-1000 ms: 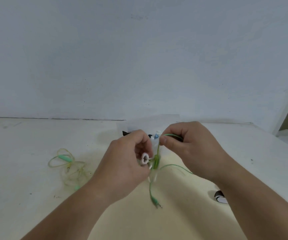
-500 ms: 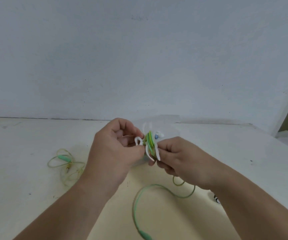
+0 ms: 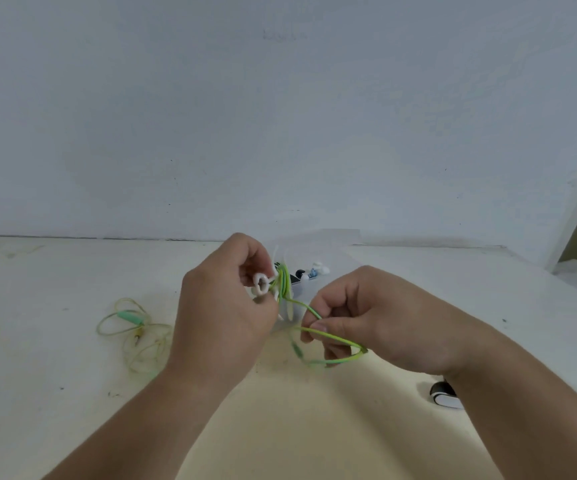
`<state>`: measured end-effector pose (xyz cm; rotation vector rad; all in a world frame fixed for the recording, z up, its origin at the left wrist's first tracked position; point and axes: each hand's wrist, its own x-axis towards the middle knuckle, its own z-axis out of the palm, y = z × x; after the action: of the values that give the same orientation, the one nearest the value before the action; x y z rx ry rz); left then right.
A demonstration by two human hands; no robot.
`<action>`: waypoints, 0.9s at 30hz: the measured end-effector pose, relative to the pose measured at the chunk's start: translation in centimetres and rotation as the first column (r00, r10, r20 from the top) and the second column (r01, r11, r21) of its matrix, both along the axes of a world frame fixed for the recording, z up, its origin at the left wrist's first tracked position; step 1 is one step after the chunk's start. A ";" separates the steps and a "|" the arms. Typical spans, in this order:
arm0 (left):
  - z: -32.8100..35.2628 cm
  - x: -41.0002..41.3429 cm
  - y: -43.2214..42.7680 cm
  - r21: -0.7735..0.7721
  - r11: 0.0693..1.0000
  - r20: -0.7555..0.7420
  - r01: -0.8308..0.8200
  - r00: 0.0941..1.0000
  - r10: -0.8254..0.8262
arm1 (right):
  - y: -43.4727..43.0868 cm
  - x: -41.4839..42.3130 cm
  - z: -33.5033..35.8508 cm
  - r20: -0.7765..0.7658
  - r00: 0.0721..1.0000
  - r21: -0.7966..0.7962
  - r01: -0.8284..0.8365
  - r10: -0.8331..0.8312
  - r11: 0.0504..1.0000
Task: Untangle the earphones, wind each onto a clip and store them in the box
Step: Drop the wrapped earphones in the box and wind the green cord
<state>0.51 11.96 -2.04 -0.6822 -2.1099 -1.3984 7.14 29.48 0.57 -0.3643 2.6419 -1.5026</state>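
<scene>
– Winding looks well under way, but why hold everything above the counter (image 3: 55, 358) instead of laying it down?
– So the slack can hang and swing round freely, I'd judge. The left hand (image 3: 221, 306) pinches the white clip (image 3: 263, 284) in its fingertips and holds it up as the fixed point. The right hand (image 3: 394, 327), just right of the clip and a little lower, pinches the green earphone cable (image 3: 335, 337) between thumb and forefinger. The two hands are apart, joined only by that cable.
– And the box?
– The clear box (image 3: 332, 244) stands just behind the clip, near enough for a short drop-in. Some small pieces (image 3: 315, 271), black and blue-and-white, seem to lie in it; I cannot tell for sure through the plastic.
– The other pair?
– A pale earphone set (image 3: 131, 327) lies in loose loops well to the left of the clip, likely parked there so its cord cannot snag this one.
– How much green is left?
– Several turns sit on the clip. One loop runs below and right of it through the right hand's fingers and ends in a blurred tip (image 3: 295, 349), probably the plug. The next turns call for light tension, or the wound ones could slip off.
</scene>
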 end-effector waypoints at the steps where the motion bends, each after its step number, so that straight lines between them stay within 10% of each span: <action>1: 0.0 0.1 0.0 -0.042 0.999 -0.016 0.003 1.000 -0.004 | 0.0 0.0 0.1 -0.016 1.000 -0.008 0.004 -0.004 1.000; 16: 0.4 0.8 -0.4 -0.207 0.919 0.143 0.336 0.940 -0.311 | 0.3 -0.8 0.1 -0.365 0.832 -0.012 0.444 -0.418 0.896; 27: 1.0 0.6 0.2 0.305 0.823 0.214 0.480 0.807 -0.550 | 0.2 -1.1 -0.4 -0.188 0.911 0.025 0.378 -0.367 0.925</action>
<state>1.14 12.11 -1.07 -1.0658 -1.9942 -2.1323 6.06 29.70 0.14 0.0186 3.0294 -1.5418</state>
